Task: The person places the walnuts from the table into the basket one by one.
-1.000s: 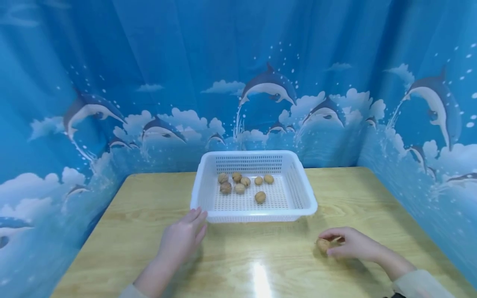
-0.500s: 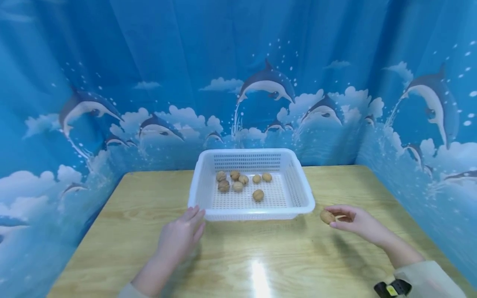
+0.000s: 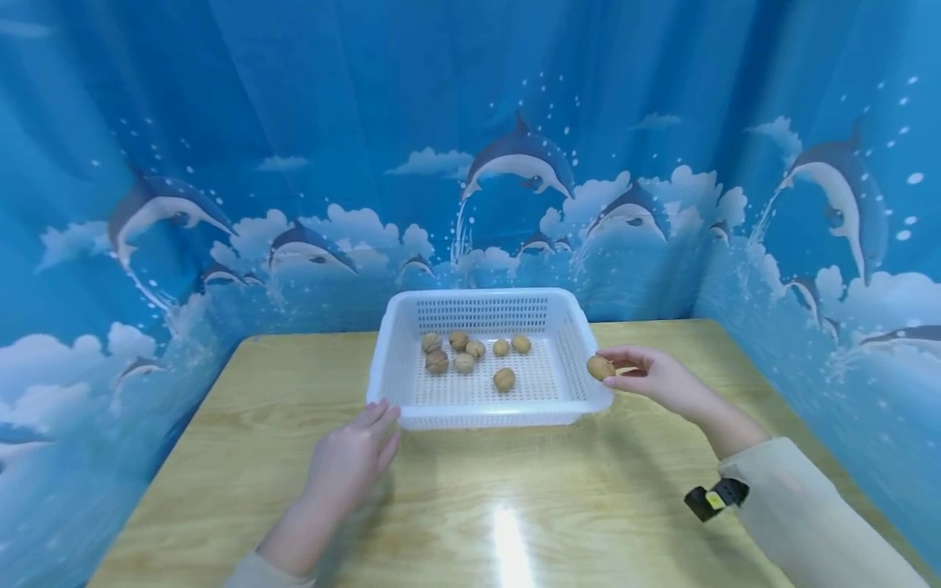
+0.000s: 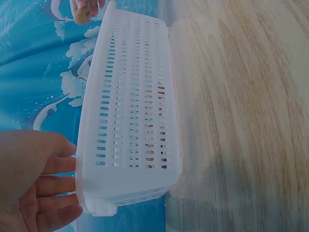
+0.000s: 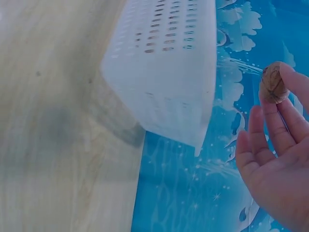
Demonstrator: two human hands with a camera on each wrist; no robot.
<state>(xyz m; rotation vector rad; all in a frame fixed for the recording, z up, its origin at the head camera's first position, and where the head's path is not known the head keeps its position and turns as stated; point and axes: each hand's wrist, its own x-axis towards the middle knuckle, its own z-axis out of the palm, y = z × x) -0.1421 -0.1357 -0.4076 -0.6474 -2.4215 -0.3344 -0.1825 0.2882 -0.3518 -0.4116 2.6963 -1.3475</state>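
Between thumb and fingertips my right hand (image 3: 654,380) pinches a walnut (image 3: 600,367), raised at the right rim of a white plastic basket (image 3: 485,415). The right wrist view shows this walnut (image 5: 273,83) up close, gripped at its ends above the rim's height. Several walnuts (image 3: 504,380) lie on the basket's slotted floor, most of them toward the left and back. My left hand (image 3: 347,459) is at the basket's near left corner, its fingertips right at the rim. In the left wrist view, the fingers (image 4: 58,186) are loosely bent beside the rim.
The basket stands on a light wooden table (image 3: 294,384). A blue curtain (image 3: 331,147) printed with dolphins and clouds hangs behind the table and along both sides. A small black device (image 3: 716,498) is strapped at my right sleeve.
My right hand has lifted the walnut off the table and carried it up and leftward to the basket's right rim. My left hand has stayed at the near left corner.
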